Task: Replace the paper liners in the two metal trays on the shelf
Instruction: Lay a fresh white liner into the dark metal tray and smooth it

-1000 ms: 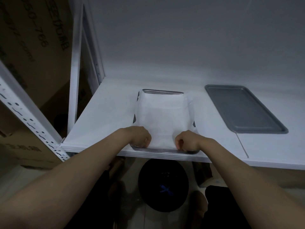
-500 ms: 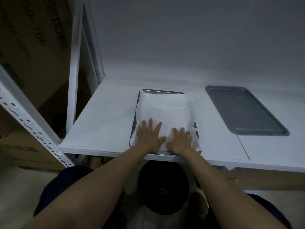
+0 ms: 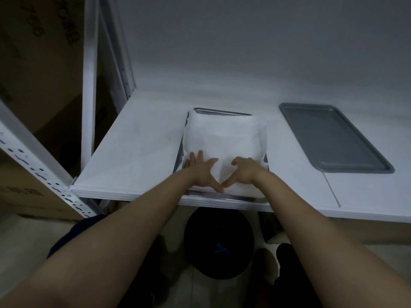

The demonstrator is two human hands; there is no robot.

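Steel rim of the near tray (image 3: pixel 222 197) sits at the shelf (image 3: pixel 138 152) lip, wrist-side of the fingers. Both press the paper liner (image 3: pixel 224 138) and grip nothing: the left hand (image 3: pixel 200 172) flat and spread, the right hand (image 3: pixel 244 172) bent-knuckled. Beyond the fingers the liner billows, so uneven pressure may crease or skew it. Farther right lies the bare tray (image 3: pixel 331 138).

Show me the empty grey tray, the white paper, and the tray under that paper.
empty grey tray (image 3: pixel 333 138): head view, its flat floor.
white paper (image 3: pixel 224 134): head view, its middle.
tray under the paper (image 3: pixel 222 112): head view, its bare far rim.
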